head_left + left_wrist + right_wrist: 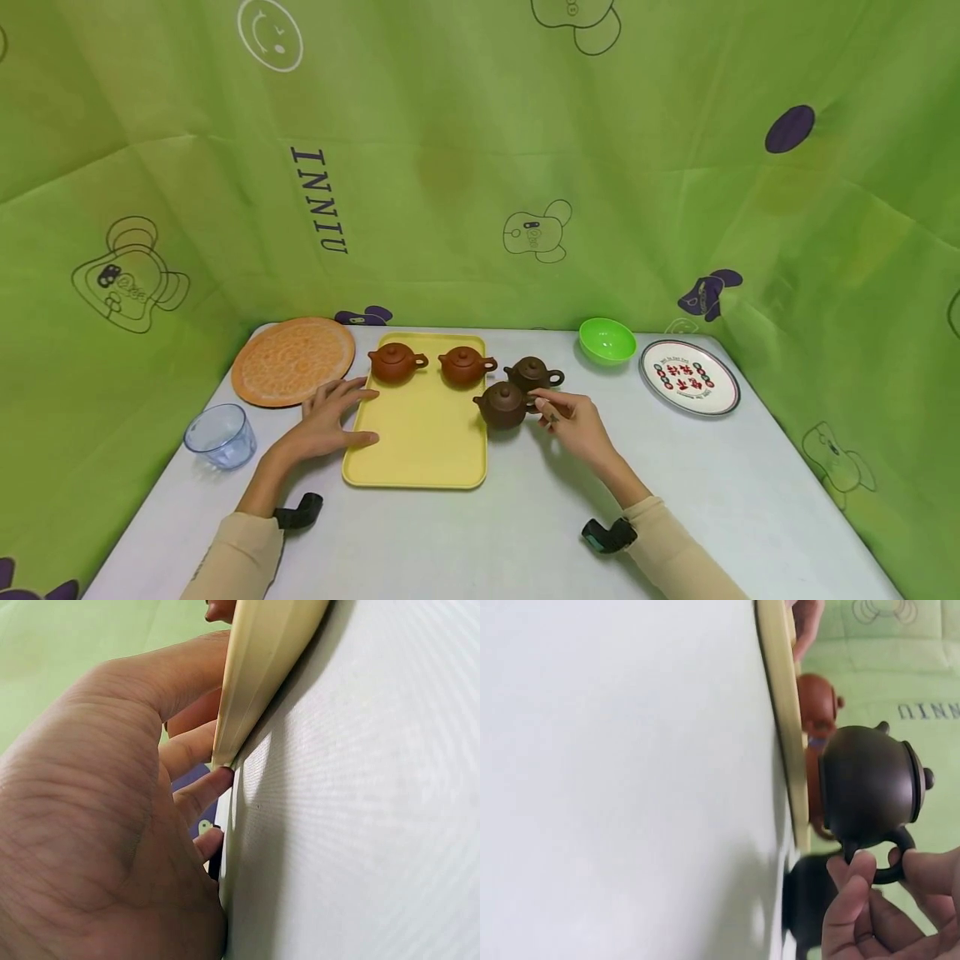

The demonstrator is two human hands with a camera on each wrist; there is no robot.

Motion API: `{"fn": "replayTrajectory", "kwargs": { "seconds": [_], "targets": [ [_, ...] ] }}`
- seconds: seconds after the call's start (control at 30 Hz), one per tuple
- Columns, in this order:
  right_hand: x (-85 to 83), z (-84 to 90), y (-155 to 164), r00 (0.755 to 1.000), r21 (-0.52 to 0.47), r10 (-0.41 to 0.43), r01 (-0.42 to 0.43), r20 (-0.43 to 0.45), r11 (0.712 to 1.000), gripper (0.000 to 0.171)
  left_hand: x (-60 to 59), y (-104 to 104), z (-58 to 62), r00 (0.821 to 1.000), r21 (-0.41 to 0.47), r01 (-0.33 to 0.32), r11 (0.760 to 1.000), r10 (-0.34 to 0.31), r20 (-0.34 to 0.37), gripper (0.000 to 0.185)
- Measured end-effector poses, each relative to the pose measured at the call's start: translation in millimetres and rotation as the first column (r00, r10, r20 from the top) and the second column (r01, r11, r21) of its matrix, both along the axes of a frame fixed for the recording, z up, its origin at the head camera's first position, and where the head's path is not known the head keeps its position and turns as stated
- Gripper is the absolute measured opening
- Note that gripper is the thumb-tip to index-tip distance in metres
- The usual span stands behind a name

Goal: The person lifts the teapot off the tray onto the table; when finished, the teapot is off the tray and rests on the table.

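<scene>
My right hand (573, 421) pinches the handle of a dark brown teapot (501, 406) by the right rim of the yellow tray (420, 442). In the right wrist view, fingers (855, 889) curl round that handle and the dark brown teapot (866, 784) hangs slightly off the tray's edge (780, 712). A second dark teapot (531, 373) stands on the table just behind. Two red-brown teapots (395, 362) (465, 367) sit at the tray's far end. My left hand (326, 421) lies flat against the tray's left rim, its thumb on the rim (262, 667).
An orange round mat (292, 360) lies at the back left, with a clear glass bowl (221, 435) in front of it. At the back right stand a green bowl (607, 340) and a white patterned plate (690, 377). Green cloth walls the table.
</scene>
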State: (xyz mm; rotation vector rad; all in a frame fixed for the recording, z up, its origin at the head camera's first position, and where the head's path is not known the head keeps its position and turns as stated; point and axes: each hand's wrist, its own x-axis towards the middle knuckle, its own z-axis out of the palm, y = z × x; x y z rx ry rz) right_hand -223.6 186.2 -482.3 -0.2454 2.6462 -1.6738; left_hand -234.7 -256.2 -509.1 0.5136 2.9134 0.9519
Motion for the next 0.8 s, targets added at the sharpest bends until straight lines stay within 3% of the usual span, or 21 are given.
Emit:
{"fn": "replayTrajectory", "kwargs": {
  "seconds": [0.8],
  "targets": [
    [6.4,-3.1,70,0.996,0.018,-0.086,0.086,0.009,0.996,0.033,0.4,-1,0.1,1.0,0.008,0.004,1.0,-0.004,0.0,0.075]
  ]
}}
